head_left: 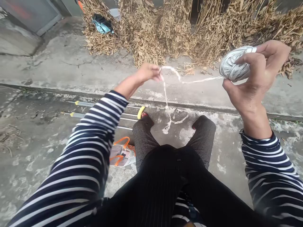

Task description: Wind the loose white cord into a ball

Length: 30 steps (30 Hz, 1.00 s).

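In the head view, my right hand [257,71] grips a wound bundle of white cord [234,63] with dark flecks, raised at the right. A loose length of white string [201,80] runs from the bundle across to my left hand [149,72], whose fingers are pinched on it. Between the hands the string sags and bends rather than being taut. From my left hand its tail drops toward the ground between my feet, finishing in a frayed, tangled end [167,128].
Dried plant stalks [151,34] line the far side of a concrete ledge [71,69]. A crutch with a yellow pad [141,112] lies on the left, near a bag with orange handles [121,154]. A dark and blue cloth [103,24] rests by the stalks.
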### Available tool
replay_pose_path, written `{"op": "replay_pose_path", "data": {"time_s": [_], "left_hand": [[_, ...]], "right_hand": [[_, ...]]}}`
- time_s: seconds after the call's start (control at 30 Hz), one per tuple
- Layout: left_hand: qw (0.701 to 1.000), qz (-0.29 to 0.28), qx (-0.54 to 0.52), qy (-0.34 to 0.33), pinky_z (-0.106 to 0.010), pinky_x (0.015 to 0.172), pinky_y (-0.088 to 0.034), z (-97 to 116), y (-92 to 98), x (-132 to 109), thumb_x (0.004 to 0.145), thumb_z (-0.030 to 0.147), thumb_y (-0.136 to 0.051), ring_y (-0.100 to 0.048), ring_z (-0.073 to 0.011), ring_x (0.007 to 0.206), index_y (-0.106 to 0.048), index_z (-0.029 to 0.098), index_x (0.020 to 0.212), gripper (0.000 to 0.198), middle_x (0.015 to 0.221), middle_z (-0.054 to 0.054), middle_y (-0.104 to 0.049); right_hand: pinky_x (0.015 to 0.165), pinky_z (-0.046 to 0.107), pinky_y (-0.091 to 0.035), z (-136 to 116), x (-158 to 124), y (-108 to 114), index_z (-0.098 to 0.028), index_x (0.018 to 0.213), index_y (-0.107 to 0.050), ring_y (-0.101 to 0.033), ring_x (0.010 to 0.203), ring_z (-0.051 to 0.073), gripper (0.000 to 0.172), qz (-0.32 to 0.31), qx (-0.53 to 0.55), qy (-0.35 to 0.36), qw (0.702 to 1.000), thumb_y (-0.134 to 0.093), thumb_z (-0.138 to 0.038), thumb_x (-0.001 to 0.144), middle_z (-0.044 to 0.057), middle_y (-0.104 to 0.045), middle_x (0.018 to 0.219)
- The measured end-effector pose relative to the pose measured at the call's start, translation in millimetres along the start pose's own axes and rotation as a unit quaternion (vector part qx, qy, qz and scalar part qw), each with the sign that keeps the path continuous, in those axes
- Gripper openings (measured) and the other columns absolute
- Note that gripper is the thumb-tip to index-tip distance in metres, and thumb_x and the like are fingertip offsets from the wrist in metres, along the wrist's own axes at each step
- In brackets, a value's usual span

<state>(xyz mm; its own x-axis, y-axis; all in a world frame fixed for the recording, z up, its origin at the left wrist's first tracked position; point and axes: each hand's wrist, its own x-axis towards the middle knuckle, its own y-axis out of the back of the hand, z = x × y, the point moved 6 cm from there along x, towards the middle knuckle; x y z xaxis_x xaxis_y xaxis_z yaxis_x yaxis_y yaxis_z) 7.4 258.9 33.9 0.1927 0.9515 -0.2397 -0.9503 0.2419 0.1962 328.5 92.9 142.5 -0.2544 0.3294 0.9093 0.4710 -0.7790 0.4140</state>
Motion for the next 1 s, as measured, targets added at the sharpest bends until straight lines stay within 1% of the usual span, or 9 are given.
{"op": "replay_pose_path", "data": {"time_s": [0.13,0.3,0.37,0.43,0.57,0.63,0.8,0.9,1.0], "left_hand": [[0.99,0.013,-0.117,-0.076,-0.035,0.089,-0.061,41,-69.6,29,0.099,0.008,-0.061,-0.072,-0.0151,0.092,-0.073,0.021,0.093,0.018,0.088,-0.003,-0.071],[0.956,-0.278,-0.04,-0.082,-0.034,0.079,-0.061,8,-160.3,-11,0.083,0.007,-0.075,-0.075,-0.018,0.081,-0.078,0.014,0.084,0.008,0.083,-0.007,-0.075],[0.926,-0.373,0.037,-0.056,-0.032,0.072,-0.059,-31,-154.1,-33,0.075,0.011,-0.08,-0.075,-0.0187,0.072,-0.079,0.015,0.076,0.005,0.076,-0.007,-0.076],[0.92,-0.378,0.103,-0.027,-0.028,0.068,-0.056,-71,-124.4,-40,0.074,0.012,-0.077,-0.073,-0.0172,0.067,-0.08,0.018,0.074,0.007,0.072,-0.006,-0.076],[0.973,-0.129,0.191,0.012,-0.026,0.07,-0.051,-124,-52.3,-20,0.073,0.0,-0.067,-0.064,-0.0141,0.061,-0.076,0.016,0.069,0.019,0.066,-0.003,-0.071],[0.984,-0.008,0.175,-0.004,-0.028,0.08,-0.052,-128,-42.0,-21,0.075,-0.002,-0.066,-0.065,-0.0153,0.069,-0.077,0.016,0.078,0.022,0.076,-0.004,-0.075],[0.987,-0.067,-0.016,-0.146,-0.034,0.111,-0.047,-85,-114.2,-61,0.084,0.021,-0.076,-0.069,-0.0214,0.117,-0.079,0.02,0.112,0.029,0.124,-0.009,-0.078],[0.972,-0.124,-0.099,-0.173,-0.033,0.107,-0.049,-55,-151.8,-91,0.084,0.028,-0.077,-0.071,-0.021,0.109,-0.079,0.018,0.103,0.022,0.112,-0.008,-0.08],[0.967,-0.137,-0.153,-0.154,-0.032,0.099,-0.051,-42,-160.5,-113,0.09,0.037,-0.072,-0.072,-0.0193,0.094,-0.079,0.016,0.087,0.023,0.093,-0.008,-0.08]], "right_hand": [[0.09,0.053,-0.051,-3,9,-4,-0.032,0.119,-0.064,-0.057,0.11,0.036,0.06,-0.007,-0.018,-0.001,1.0,-0.076,-0.015,0.063,0.013,-0.05,0.114],[0.092,0.056,-0.048,1,8,1,-0.03,0.117,-0.064,-0.054,0.11,0.036,0.057,-0.018,0.009,-0.022,1.0,-0.077,-0.016,0.064,0.013,-0.049,0.116],[0.094,0.057,-0.048,2,3,1,-0.028,0.116,-0.064,-0.054,0.11,0.035,0.056,-0.027,0.017,-0.043,0.999,-0.076,-0.015,0.063,0.013,-0.049,0.116],[0.095,0.056,-0.049,1,-5,-2,-0.026,0.114,-0.064,-0.054,0.111,0.034,0.054,-0.043,0.017,-0.065,0.997,-0.077,-0.016,0.062,0.013,-0.051,0.118],[0.098,0.057,-0.052,-8,-23,-18,-0.025,0.114,-0.063,-0.054,0.116,0.034,0.05,-0.078,0.038,-0.105,0.991,-0.079,-0.022,0.066,0.013,-0.051,0.121],[0.101,0.062,-0.051,-15,-32,-29,-0.026,0.115,-0.062,-0.053,0.118,0.035,0.047,-0.096,0.063,-0.125,0.985,-0.079,-0.029,0.072,0.012,-0.05,0.123],[0.102,0.064,-0.051,-36,-46,-52,-0.028,0.117,-0.062,-0.053,0.119,0.034,0.042,-0.121,0.105,-0.139,0.977,-0.077,-0.038,0.079,0.011,-0.048,0.123],[0.103,0.064,-0.05,-43,-48,-58,-0.028,0.121,-0.061,-0.052,0.122,0.034,0.043,-0.138,0.11,-0.132,0.975,-0.074,-0.042,0.083,0.011,-0.047,0.126],[0.105,0.064,-0.048,-44,-50,-60,-0.029,0.124,-0.06,-0.05,0.124,0.035,0.043,-0.141,0.108,-0.124,0.976,-0.071,-0.046,0.086,0.012,-0.046,0.129]]}}
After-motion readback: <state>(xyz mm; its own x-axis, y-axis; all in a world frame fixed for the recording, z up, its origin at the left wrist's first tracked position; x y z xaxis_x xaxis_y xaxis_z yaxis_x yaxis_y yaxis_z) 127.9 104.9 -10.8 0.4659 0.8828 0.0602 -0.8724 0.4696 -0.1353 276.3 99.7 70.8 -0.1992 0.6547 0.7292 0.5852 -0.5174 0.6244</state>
